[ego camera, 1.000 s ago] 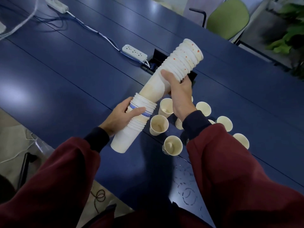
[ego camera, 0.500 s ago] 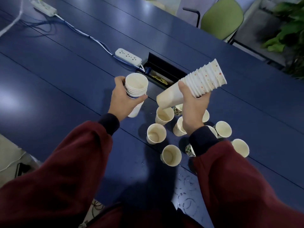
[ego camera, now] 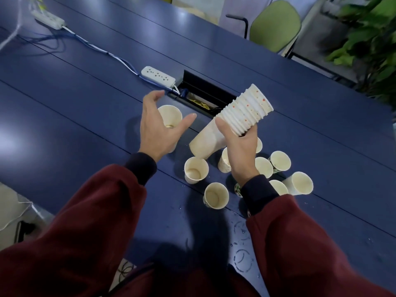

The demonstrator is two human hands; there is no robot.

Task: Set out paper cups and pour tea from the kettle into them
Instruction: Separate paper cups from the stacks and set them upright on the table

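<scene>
Wet rings [ego camera: 241, 257] mark the blue table [ego camera: 75, 108] nearest us, and just beyond them loose cups [ego camera: 196, 170] stand open-mouthed in a cluster. The left hand [ego camera: 158, 129] has let go: the short stack [ego camera: 171, 114] it gripped a moment ago now stands on the table by its spread, relaxed fingers. The right hand [ego camera: 240, 151] still grips the long stack [ego camera: 242, 116], tilted over the cluster. Farther back are a power strip [ego camera: 158, 76], an open cable hatch [ego camera: 205, 93], then a green chair [ego camera: 275, 26] and a plant [ego camera: 370, 37].
</scene>
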